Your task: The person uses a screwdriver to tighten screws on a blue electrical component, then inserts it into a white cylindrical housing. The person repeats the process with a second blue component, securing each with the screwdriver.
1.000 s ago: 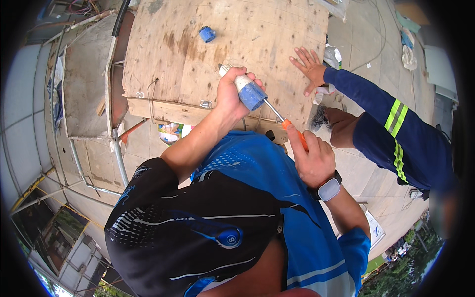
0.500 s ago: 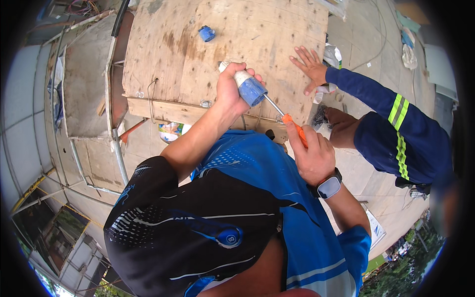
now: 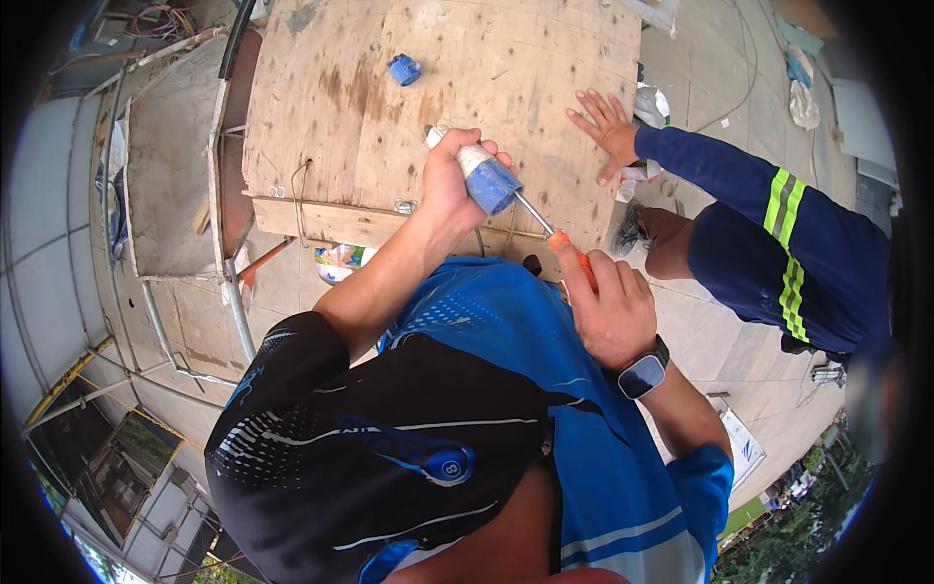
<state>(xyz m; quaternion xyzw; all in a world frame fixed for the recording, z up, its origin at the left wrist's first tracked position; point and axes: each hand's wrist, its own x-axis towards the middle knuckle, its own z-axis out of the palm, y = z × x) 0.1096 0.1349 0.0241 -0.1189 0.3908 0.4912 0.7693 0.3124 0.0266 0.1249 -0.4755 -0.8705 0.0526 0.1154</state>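
My left hand [image 3: 449, 185] is closed around the white upper part of a blue-and-white industrial plug [image 3: 493, 188], held tilted above the near edge of the plywood top. From the lower right, my right hand [image 3: 617, 310] grips the orange handle of a screwdriver [image 3: 557, 239]. Its metal shaft runs into the open blue end of the plug; the tip is hidden inside. Farther off on the plywood lies a separate blue plastic piece [image 3: 404, 69], out of both hands.
The worn plywood top [image 3: 321, 127] spans the middle. At the right, a co-worker's hand [image 3: 605, 131] lies flat on it, the arm in a navy sleeve with reflective stripes. A metal-framed panel [image 3: 173, 175] stands left. A wire loop [image 3: 304, 204] hangs over the near edge.
My right hand and the screwdriver have shifted very slightly left, the shaft still in the plug. My left hand keeps its hold. The co-worker's hand stays flat on the wood.
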